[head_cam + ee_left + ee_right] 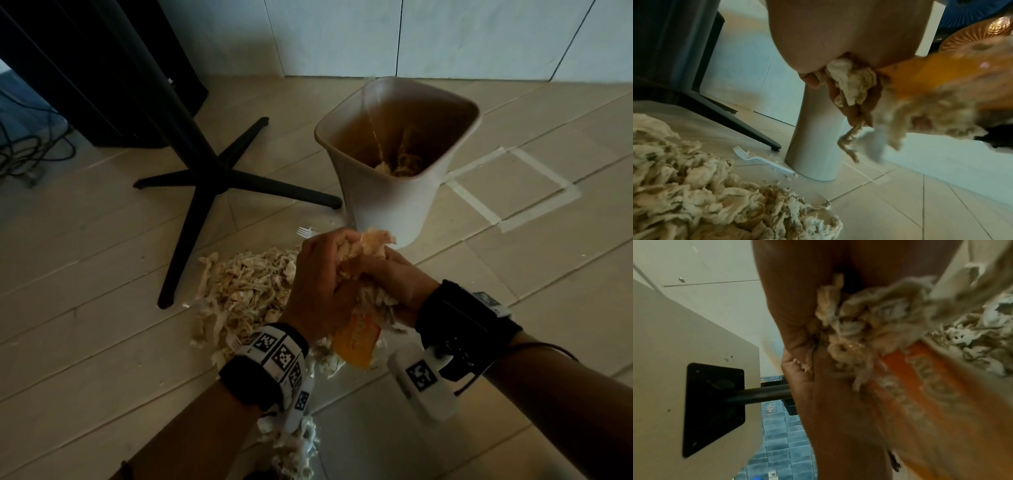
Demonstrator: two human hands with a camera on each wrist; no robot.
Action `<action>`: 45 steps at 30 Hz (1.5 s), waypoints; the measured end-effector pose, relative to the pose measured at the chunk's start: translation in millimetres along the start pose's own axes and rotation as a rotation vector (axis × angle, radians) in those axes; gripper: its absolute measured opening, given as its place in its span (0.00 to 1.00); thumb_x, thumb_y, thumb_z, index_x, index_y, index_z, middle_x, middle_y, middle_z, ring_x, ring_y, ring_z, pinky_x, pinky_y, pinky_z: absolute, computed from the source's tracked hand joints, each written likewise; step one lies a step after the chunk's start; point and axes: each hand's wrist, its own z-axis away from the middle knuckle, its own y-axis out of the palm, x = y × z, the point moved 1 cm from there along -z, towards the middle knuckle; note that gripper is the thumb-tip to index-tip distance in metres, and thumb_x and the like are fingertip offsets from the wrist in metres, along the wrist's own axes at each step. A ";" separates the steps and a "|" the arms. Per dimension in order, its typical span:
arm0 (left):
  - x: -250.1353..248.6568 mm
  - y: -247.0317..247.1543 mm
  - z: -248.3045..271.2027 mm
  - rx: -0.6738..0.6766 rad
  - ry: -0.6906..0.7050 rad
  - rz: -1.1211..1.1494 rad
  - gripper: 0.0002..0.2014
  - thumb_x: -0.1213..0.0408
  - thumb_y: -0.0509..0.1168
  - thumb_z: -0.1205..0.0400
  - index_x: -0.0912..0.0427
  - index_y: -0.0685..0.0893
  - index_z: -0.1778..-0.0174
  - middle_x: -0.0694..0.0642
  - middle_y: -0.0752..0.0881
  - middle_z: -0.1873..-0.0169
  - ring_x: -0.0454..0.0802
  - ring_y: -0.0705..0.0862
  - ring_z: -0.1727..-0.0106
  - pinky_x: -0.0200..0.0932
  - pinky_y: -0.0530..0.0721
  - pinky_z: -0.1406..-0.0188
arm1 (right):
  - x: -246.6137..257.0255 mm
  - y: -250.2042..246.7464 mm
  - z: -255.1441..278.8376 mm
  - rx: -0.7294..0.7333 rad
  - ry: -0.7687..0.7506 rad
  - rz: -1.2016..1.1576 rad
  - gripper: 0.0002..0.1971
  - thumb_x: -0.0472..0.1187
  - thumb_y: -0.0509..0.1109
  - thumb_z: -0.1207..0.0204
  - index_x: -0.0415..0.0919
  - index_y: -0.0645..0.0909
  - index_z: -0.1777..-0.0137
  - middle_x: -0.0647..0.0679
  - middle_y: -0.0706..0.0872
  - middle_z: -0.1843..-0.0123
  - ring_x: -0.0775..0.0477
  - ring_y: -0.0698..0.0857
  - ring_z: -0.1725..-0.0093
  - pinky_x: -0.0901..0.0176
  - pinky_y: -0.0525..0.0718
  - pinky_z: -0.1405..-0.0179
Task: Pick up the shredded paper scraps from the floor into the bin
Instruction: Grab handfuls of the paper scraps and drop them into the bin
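My left hand [323, 277] and right hand [399, 279] are cupped together round a wad of shredded paper scraps [371, 246], held above the floor just in front of the beige bin [383, 209]. An orange wrapper [356, 342] hangs below the wad between my wrists. In the left wrist view the scraps [851, 82] bulge from my curled fingers, with strands dangling. The right wrist view shows paper [855, 331] pressed between both palms beside the orange wrapper [920, 386]. A big heap of scraps [243, 291] lies on the floor to the left. The bin holds some scraps [400, 164].
A black table base [205, 178] with crossed legs stands left of the bin. A white plastic fork [305, 233] lies on the tiles by the bin's foot. More scraps [294, 445] lie near my left forearm. Tape lines [513, 192] mark the floor at right; cables [30, 154] lie far left.
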 end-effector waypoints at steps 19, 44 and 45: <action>-14.1 -24.5 -8.7 0.109 0.068 0.018 0.13 0.62 0.79 0.27 0.54 0.88 0.49 0.50 0.83 0.47 0.43 0.84 0.47 0.36 0.85 0.51 | -6.5 -5.5 -6.3 -0.179 -0.005 -0.173 0.12 0.31 0.62 0.32 0.36 0.82 0.50 0.32 0.87 0.55 0.34 0.87 0.58 0.43 0.86 0.57; -33.0 -22.7 13.6 0.250 -0.039 0.133 0.14 0.59 0.72 0.19 0.48 0.88 0.37 0.45 0.80 0.32 0.40 0.83 0.36 0.32 0.86 0.49 | 6.9 -19.1 6.4 -0.335 -0.199 -0.260 0.18 0.17 0.54 0.27 0.38 0.79 0.57 0.41 0.87 0.66 0.41 0.89 0.66 0.54 0.87 0.71; -30.7 -21.0 12.5 0.186 -0.048 0.123 0.09 0.62 0.73 0.20 0.50 0.91 0.44 0.46 0.84 0.37 0.40 0.85 0.40 0.31 0.86 0.50 | 3.3 -17.6 5.7 -0.336 -0.184 -0.255 0.17 0.17 0.55 0.28 0.37 0.79 0.55 0.39 0.88 0.62 0.38 0.89 0.62 0.50 0.88 0.67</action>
